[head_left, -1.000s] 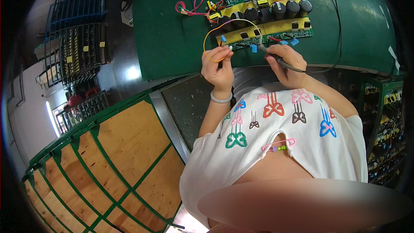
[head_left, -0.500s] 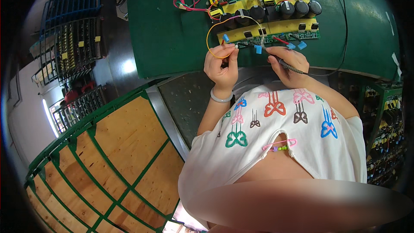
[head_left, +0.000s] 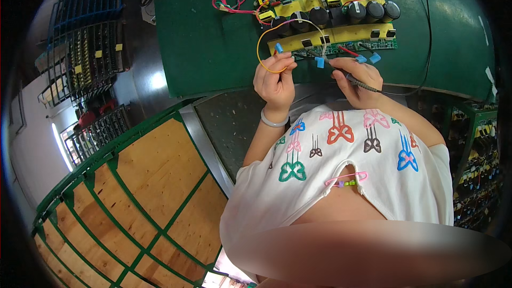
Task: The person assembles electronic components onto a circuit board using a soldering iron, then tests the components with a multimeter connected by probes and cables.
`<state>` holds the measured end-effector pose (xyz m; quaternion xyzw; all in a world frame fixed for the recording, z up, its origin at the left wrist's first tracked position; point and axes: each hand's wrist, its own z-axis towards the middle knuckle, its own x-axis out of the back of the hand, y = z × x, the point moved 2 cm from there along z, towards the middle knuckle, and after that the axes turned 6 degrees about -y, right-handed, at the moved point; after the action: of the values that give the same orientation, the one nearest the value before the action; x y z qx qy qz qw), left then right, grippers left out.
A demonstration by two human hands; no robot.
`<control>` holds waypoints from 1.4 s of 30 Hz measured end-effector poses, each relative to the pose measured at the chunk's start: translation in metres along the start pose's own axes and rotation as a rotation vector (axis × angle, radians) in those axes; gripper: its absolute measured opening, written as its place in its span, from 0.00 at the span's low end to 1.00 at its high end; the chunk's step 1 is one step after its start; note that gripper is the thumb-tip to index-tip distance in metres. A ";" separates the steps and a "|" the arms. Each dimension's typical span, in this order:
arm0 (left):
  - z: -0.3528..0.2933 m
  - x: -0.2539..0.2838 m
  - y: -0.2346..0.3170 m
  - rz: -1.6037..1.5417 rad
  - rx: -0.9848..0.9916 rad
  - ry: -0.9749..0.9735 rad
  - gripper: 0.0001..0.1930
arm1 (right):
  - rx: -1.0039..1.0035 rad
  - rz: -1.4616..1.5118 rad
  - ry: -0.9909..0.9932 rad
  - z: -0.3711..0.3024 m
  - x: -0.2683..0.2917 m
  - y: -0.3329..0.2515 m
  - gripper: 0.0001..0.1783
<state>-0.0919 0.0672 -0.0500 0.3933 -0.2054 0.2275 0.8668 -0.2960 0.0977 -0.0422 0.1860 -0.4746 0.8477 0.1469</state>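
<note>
My left hand (head_left: 274, 82) is closed in a pinch at the near edge of a circuit board assembly. A thin yellow wire (head_left: 258, 48) loops up from its fingers over the board; the wire's end is hidden in the pinch. My right hand (head_left: 360, 77) grips a pen-shaped soldering iron (head_left: 356, 81) with a dark handle, its tip side pointing left toward the board edge. The assembly (head_left: 330, 34) carries yellow strips, black cylindrical capacitors (head_left: 356, 13) and green boards. Blue-capped leads (head_left: 320, 62) stick out along its near edge, between and beside my hands.
The assembly lies on a green tabletop (head_left: 213, 58). The iron's black cord (head_left: 428, 32) arcs across the right side. Pink wires (head_left: 234, 6) lie at the assembly's left. Racks of boards (head_left: 474, 165) stand at right, a green-framed wooden rack (head_left: 154, 165) at lower left.
My left thumb and fingertips have shifted slightly, and the small pale piece seen at them before is now hidden. My right hand stays nearly still with the soldering iron.
</note>
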 end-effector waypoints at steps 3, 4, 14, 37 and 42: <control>0.001 0.000 0.002 -0.009 -0.005 -0.006 0.04 | 0.002 -0.004 -0.005 0.000 0.000 0.001 0.13; 0.001 0.000 0.002 -0.009 -0.004 -0.006 0.04 | 0.009 -0.018 -0.006 0.000 0.000 0.000 0.13; -0.001 -0.003 0.002 -0.015 0.017 0.007 0.03 | 0.022 -0.046 -0.020 -0.002 0.001 0.001 0.13; 0.002 -0.004 0.012 0.008 0.039 0.048 0.05 | 0.020 -0.053 -0.054 -0.005 0.002 0.000 0.14; -0.002 0.000 0.014 -0.022 0.041 0.059 0.04 | 0.047 -0.014 -0.051 -0.005 -0.001 -0.001 0.14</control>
<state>-0.0994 0.0767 -0.0434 0.4062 -0.1706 0.2336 0.8668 -0.2960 0.1029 -0.0441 0.2143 -0.4566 0.8526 0.1365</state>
